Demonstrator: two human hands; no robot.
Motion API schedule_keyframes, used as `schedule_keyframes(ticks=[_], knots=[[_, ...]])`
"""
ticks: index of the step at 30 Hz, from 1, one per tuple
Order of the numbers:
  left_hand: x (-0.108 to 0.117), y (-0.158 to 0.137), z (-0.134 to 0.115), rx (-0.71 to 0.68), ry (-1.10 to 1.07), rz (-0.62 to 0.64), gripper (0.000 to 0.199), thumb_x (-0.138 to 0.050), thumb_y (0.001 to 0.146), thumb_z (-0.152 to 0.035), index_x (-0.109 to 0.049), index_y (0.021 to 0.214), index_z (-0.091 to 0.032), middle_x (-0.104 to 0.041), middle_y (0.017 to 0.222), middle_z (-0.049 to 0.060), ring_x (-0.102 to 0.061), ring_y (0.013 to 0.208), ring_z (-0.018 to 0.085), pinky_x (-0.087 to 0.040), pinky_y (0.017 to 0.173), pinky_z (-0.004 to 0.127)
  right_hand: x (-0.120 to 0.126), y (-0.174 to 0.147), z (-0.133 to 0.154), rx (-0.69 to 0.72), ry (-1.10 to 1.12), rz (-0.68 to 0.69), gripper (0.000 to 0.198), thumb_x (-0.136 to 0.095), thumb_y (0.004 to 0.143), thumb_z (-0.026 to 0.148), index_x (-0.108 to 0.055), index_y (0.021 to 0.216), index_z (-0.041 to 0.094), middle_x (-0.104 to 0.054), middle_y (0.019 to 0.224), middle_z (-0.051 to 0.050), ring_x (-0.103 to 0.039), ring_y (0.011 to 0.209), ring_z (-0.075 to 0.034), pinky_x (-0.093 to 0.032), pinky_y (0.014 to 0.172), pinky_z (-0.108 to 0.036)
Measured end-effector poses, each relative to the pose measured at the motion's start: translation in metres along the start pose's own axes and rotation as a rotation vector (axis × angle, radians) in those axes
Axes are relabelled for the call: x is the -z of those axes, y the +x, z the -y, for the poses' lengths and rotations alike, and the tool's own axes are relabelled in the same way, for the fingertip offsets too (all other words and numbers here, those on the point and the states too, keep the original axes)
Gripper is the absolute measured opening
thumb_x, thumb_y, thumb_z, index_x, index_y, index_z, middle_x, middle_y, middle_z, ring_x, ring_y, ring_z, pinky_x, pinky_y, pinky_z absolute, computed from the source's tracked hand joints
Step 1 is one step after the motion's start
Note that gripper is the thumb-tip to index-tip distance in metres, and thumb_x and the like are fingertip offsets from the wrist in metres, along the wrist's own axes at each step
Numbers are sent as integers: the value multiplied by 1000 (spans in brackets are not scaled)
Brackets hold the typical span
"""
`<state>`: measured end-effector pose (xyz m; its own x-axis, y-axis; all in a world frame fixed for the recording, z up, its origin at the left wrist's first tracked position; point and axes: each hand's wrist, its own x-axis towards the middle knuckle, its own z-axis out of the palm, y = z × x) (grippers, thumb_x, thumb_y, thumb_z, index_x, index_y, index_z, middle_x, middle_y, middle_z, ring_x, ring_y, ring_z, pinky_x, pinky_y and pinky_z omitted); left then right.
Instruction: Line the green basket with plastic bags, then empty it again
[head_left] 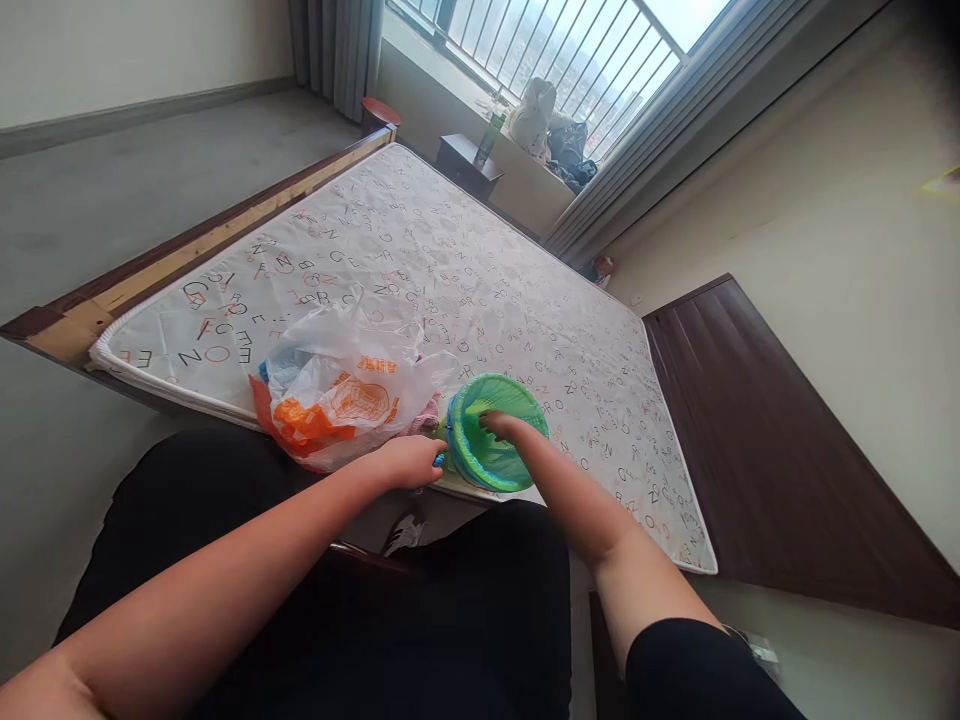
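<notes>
A round green mesh basket [514,470] with a blue outer edge stands at the mattress's near edge, its mouth facing up towards me. My right hand [499,425] reaches into that mouth. Its fingers are loosely bent and apart, with nothing visible in them. My left hand [412,460] is closed at the basket's left side; a small blue bit shows at its fingertips, too little to name. Just left of the basket lies a crumpled clear plastic bag [360,370] with orange print. Pinkish cloth [429,415] pokes out between bag and basket.
The letter-printed mattress [480,270] lies on a wooden bed frame [210,225], with a dark headboard [787,450] at right. Beyond it are a small dark nightstand [469,165], a red-topped bin [381,112] and bags [532,118] on the windowsill. My knees are against the near edge.
</notes>
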<state>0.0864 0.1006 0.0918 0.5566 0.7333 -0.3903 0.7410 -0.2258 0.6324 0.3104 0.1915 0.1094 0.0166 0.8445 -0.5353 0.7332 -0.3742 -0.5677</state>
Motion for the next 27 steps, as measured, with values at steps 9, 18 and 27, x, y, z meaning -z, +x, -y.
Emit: schedule_keyframes(ticks=[9, 18, 27], knots=[[5, 10, 11, 88, -80, -135, 49, -60, 84, -33, -73, 131, -24, -78, 117, 13, -73, 106, 33, -56, 92, 40, 51, -46, -29, 264, 373, -2, 33, -54, 96, 39, -63, 123, 22, -71, 127, -12, -72, 101, -20, -59, 86, -35], [6, -9, 4, 156, -399, -488, 34, -50, 80, -36, -77, 93, -21, -69, 69, 1, -62, 62, 18, -50, 61, 27, -64, -163, -96, 557, 123, -62, 29, -47, 101, 31, -72, 115, 25, -77, 98, -7, -73, 93, -22, -57, 92, -37], [4, -14, -21, 222, -570, -692, 19, -53, 74, -35, -64, 81, -21, -55, 62, -1, -52, 55, 16, -42, 49, 24, -106, -135, -109, 614, -81, 307, 28, -58, 98, 24, -75, 120, 25, -78, 110, -5, -73, 99, -22, -52, 84, -29]])
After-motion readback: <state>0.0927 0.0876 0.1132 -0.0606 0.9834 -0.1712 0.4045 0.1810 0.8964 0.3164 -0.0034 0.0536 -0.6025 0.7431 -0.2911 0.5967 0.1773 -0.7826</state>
